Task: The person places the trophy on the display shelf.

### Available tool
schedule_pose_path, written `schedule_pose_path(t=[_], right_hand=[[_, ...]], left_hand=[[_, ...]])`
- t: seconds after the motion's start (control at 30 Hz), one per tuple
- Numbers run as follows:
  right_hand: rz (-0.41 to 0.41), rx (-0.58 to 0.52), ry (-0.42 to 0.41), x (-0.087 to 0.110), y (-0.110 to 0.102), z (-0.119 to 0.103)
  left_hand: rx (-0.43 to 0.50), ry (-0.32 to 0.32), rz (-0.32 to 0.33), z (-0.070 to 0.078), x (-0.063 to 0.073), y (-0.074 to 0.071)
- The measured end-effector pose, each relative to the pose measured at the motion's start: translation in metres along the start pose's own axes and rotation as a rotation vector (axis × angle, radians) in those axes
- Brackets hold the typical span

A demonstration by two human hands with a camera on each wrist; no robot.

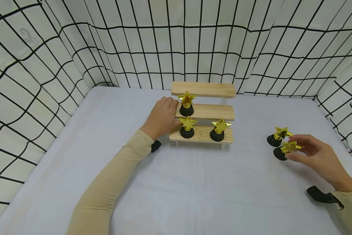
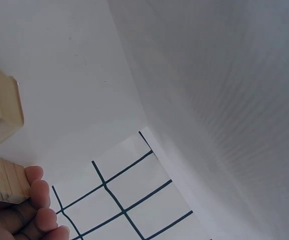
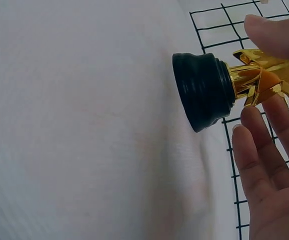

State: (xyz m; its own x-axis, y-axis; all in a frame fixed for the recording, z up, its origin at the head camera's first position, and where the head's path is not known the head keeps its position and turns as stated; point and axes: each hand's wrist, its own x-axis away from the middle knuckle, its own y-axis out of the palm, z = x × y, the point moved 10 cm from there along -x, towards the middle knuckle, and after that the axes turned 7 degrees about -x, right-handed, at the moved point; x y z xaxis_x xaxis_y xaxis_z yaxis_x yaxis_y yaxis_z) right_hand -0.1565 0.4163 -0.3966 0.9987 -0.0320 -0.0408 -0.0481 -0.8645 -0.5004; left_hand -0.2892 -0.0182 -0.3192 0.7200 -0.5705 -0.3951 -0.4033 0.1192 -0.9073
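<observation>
My left hand point(image 1: 162, 116) grips the left end of a three-tier wooden display shelf point(image 1: 214, 112); in the left wrist view its fingers point(image 2: 40, 192) curl round the end of a board point(image 2: 4, 177). At the right, my right hand point(image 1: 317, 156) is around the star of a gold star trophy point(image 1: 290, 147) with a black base, thumb and fingers apart on either side. The right wrist view shows that trophy's base point(image 3: 202, 90) close to the cloth. Just behind stands another star trophy point(image 1: 275, 139).
One trophy point(image 1: 186, 106) stands at the left of the middle tier. The bottom tier bears a trophy point(image 1: 187, 128) at its left and another trophy point(image 1: 219, 130) toward its right. The top board point(image 1: 203, 89) is bare. Black wire grid point(image 1: 184, 52) borders the white-covered table point(image 1: 208, 186).
</observation>
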Motion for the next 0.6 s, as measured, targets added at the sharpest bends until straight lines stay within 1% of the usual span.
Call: schedule_pose_path(t=[0.23, 0.4, 0.6], right_hand=[[-0.022, 0.019, 0.034, 0.0, 0.005, 0.006], [-0.024, 0.068, 0.075, -0.002, 0.005, 0.012], [-0.03, 0.137, 0.087, -0.002, 0.006, 0.016]], left_hand=[[-0.007, 0.008, 0.003, 0.0, 0.0, 0.0], [-0.016, 0.016, 0.021, 0.0, -0.001, 0.001], [-0.012, 0.015, 0.024, -0.001, -0.001, 0.001]])
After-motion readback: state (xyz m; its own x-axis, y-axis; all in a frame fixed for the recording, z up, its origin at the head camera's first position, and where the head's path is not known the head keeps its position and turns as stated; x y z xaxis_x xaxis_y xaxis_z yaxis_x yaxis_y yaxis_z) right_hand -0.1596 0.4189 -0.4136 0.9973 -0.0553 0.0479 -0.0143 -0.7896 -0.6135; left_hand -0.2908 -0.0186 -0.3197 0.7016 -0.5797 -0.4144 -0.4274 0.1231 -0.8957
